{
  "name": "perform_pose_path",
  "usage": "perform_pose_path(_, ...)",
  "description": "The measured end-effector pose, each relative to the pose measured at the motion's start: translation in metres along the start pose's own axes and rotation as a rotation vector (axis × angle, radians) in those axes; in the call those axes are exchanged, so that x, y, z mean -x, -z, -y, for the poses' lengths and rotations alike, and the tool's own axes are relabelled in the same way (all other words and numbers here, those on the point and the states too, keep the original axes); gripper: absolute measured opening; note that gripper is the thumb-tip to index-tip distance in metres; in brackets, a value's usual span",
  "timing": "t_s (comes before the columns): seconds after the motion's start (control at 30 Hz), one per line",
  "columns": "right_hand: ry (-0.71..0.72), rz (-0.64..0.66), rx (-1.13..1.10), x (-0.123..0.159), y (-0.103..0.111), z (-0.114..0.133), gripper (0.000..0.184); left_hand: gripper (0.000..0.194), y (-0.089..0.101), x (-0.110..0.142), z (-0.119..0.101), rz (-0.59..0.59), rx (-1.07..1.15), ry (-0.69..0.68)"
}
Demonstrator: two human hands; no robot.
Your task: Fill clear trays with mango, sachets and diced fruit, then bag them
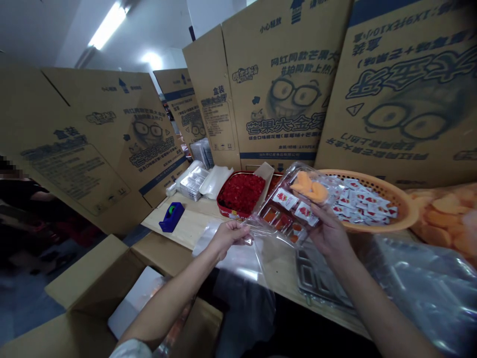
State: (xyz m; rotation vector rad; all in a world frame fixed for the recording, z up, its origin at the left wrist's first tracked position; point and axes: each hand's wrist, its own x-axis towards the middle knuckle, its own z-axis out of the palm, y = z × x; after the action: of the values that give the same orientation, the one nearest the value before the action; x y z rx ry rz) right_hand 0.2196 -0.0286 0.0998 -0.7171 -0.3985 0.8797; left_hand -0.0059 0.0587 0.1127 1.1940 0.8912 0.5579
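My right hand grips a clear plastic snack tray filled with orange pieces, red-labelled sachets and small red and orange items, held tilted above the wooden table. My left hand pinches the edge of a clear plastic bag that wraps the tray's lower end. The bag hangs down toward the table edge.
A red tin of red pieces and an orange basket of sachets stand behind the tray. A blue tape dispenser sits at the left. Tall cardboard cartons wall the table. An open box lies below left. Another person sits far left.
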Motion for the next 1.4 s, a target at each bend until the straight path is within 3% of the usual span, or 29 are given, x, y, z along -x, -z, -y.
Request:
perform_pose_path(0.13,-0.034,0.017,0.004,0.000,-0.003,-0.002,0.029,0.044,0.002,0.002,-0.002,0.067,-0.043,0.035)
perform_pose_path(0.37,-0.123,0.024,0.066,0.004,-0.016,-0.005,0.028,0.047,0.002,0.005,-0.007,0.303,-0.035,0.116)
perform_pose_path(0.5,-0.161,0.071,0.109,0.009,-0.025,-0.006,0.027,0.042,-0.001,0.002,-0.005,0.244,0.022,0.097)
perform_pose_path(0.73,-0.254,0.107,0.166,0.020,-0.029,-0.014,0.023,0.029,-0.005,-0.010,-0.001,0.109,0.346,0.073)
perform_pose_path(0.87,-0.230,0.117,0.182,0.022,-0.032,-0.012,0.028,0.026,-0.004,-0.007,0.002,0.197,0.384,0.071)
perform_pose_path(1.03,-0.087,0.099,0.190,0.019,-0.037,-0.009,0.059,0.029,-0.003,-0.001,0.006,0.297,0.421,0.164)
perform_pose_path(1.23,-0.051,-0.103,0.166,0.002,-0.036,-0.006,0.041,0.023,-0.004,0.005,0.003,0.246,0.452,0.218)
perform_pose_path(1.4,-0.100,-0.001,0.314,-0.004,-0.031,-0.004,0.041,0.019,-0.003,0.006,0.001,0.207,0.478,0.323)
